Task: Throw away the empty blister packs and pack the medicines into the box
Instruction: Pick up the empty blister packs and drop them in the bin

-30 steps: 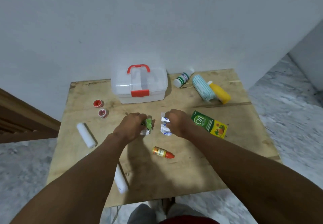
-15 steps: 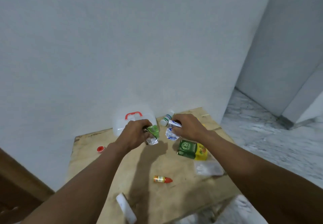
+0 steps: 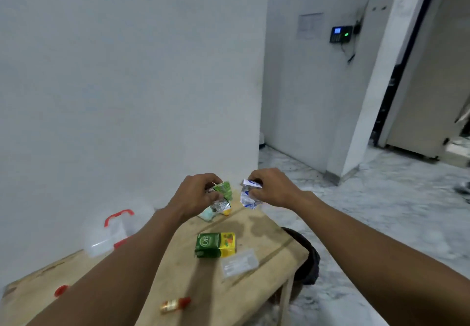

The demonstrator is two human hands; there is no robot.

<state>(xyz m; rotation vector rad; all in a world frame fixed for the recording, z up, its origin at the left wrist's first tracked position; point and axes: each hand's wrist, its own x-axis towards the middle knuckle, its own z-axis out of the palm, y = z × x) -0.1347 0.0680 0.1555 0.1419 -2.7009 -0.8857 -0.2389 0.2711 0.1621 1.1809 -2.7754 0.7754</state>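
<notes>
My left hand grips a crumpled green and silver blister pack, lifted above the wooden table. My right hand pinches a crumpled white and blue blister pack beside it. Both hands are raised over the table's far right part. The clear medicine box with a red handle stands closed at the left, against the wall. A green and yellow carton, a clear flat sachet and a small orange bottle with a red cap lie on the table. A black bin sits on the floor at the table's right edge.
A pale blue roll and a yellow bottle lie partly hidden under my left hand. A small red-capped pot sits at the left. White walls stand behind the table. Marble floor stretches right towards a doorway.
Both hands rose from the table with the blister packs. The view swung up and to the right, bringing the black bin and the doorway into sight.
</notes>
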